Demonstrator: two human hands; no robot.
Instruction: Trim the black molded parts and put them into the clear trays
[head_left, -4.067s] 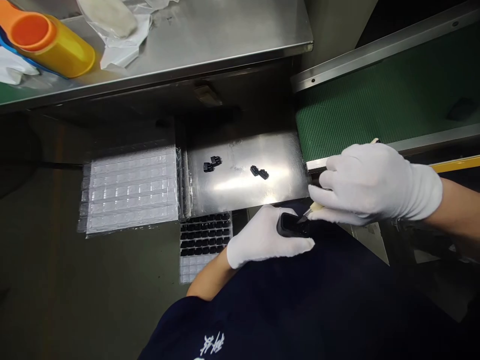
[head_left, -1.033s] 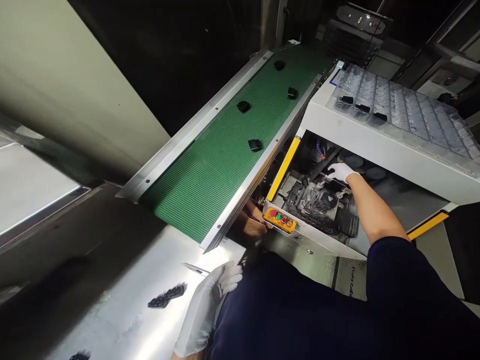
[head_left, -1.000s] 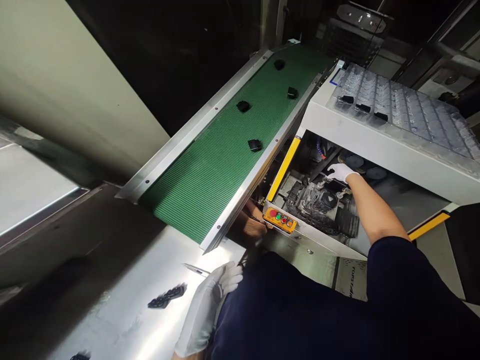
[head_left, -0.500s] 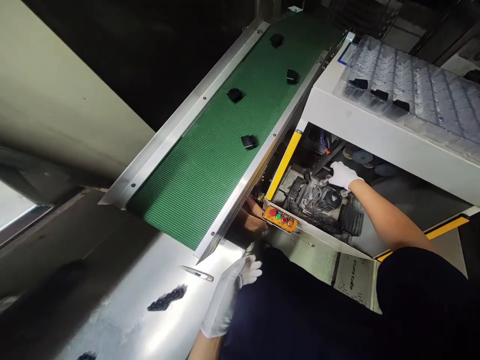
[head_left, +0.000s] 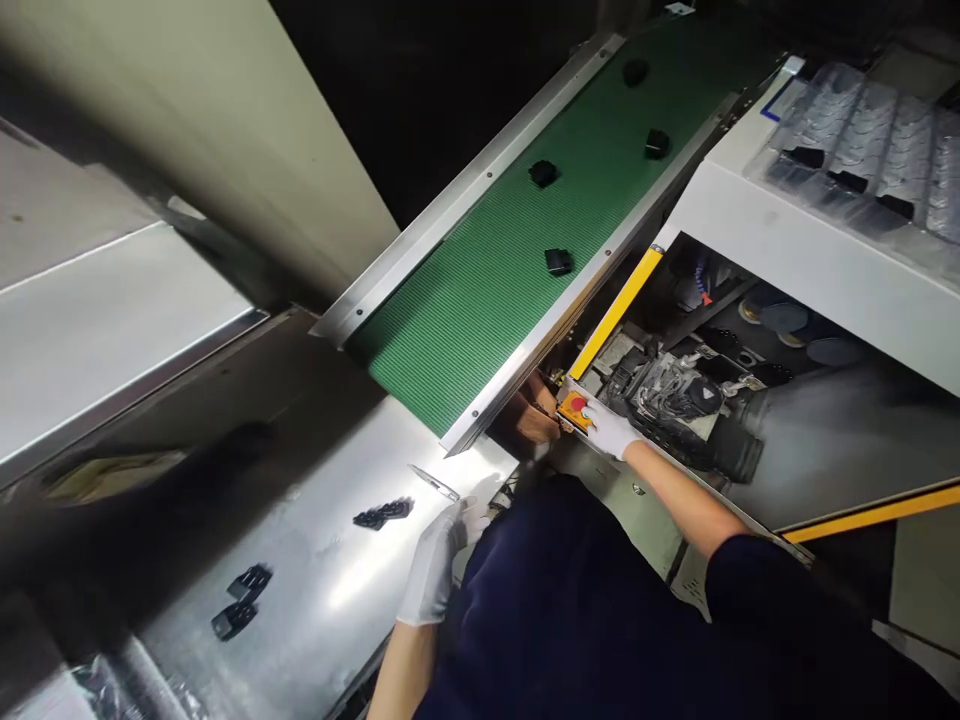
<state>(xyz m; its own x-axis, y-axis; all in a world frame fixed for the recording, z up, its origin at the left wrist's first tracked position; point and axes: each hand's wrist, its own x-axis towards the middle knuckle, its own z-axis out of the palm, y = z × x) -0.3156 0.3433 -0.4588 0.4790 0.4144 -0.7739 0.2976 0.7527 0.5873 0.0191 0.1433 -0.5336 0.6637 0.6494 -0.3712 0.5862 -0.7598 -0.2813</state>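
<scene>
Far left: shelf, its edge slanting above the table. On the table: two pairs of black parts, open metal between. Next: knife, one end at my left hand; fingers bent, grip I cannot tell. Beyond: green belt bearing four black pieces, railed both sides. Then button box under my right hand; fingers apart or together, I cannot tell. Yellow bar, edging the machine's wide opening; fixture inside, dark floor rightward. Atop: clear tray.
</scene>
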